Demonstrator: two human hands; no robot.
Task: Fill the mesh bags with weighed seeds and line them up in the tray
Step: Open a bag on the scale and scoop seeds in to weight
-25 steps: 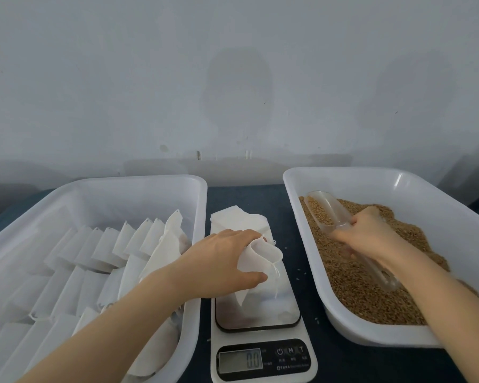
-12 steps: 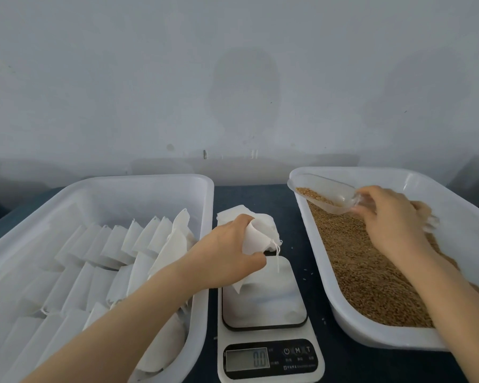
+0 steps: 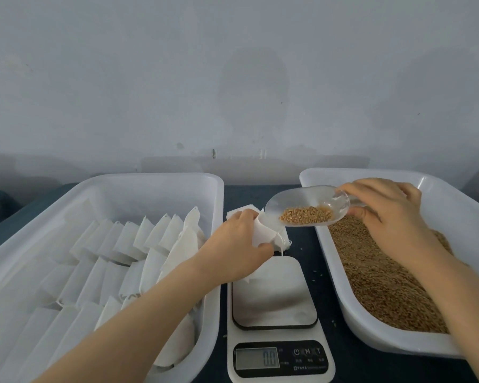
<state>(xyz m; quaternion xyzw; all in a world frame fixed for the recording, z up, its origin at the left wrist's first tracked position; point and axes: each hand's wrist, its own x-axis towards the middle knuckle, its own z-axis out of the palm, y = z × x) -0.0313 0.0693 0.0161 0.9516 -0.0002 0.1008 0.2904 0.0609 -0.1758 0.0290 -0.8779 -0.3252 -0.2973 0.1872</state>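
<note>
In the head view, your left hand [image 3: 233,244] grips a white mesh bag [image 3: 263,230] over the far edge of the scale [image 3: 277,297], fingers curled round the bag's opened mouth. Its drawstring hangs toward the steel plate. Whether the bag touches the plate cannot be told. The scale's display [image 3: 256,357] reads 0.0.

Your right hand [image 3: 385,214], to the right of the scale, pinches the handle of a clear scoop [image 3: 302,205]. The scoop's lip is just at the bag's mouth, and a small heap of seeds [image 3: 306,215] lies in its bowl.

Left of the scale, the white tray [image 3: 150,186] holds leaning rows of filled bags [image 3: 127,244]. Right of the scale, the seed tray [image 3: 371,327] carries a bed of loose grain [image 3: 376,277]. Beyond the scale, behind your left hand, lies a small stack of flat bags [image 3: 241,211]. A few stray grains [image 3: 317,275] dot the dark table [image 3: 343,366] just right of the scale.
</note>
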